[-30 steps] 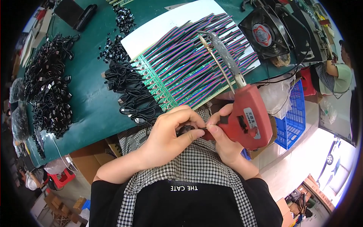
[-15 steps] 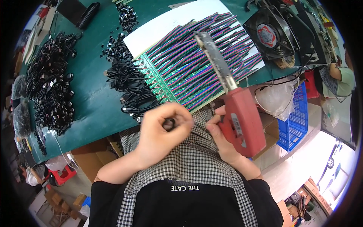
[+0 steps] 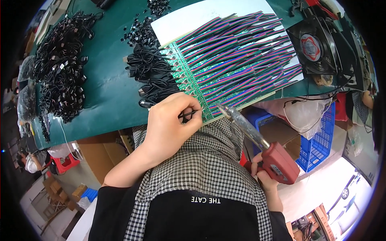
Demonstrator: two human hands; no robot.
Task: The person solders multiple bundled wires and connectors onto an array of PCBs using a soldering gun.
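Observation:
Pinched between thumb and fingers of my left hand (image 3: 167,124) is a black cable (image 3: 187,115), its end at the near left edge of the green circuit board panel (image 3: 193,80). My right hand (image 3: 263,172) is closed around the handle of a red soldering gun (image 3: 280,164). Its metal tip points left, over or just beside the panel's near edge, a short way right of my left fingers; contact cannot be made out. Rows of multicoloured ribbon wires (image 3: 237,56) run rightward from the panel. Coiled black cables (image 3: 150,64) lie along its left side, beyond my left hand.
A white board (image 3: 217,10) lies under the panel on the green table (image 3: 106,80). Far left is a heap of black cables (image 3: 62,72); small black parts (image 3: 142,32) lie beyond the coils. A fan (image 3: 311,48) stands right, above a blue crate (image 3: 319,140).
My left hand has come up to the panel's edge with the cable. The soldering gun has swung down, its tip going from above the wires to near my left fingers. The view has shifted.

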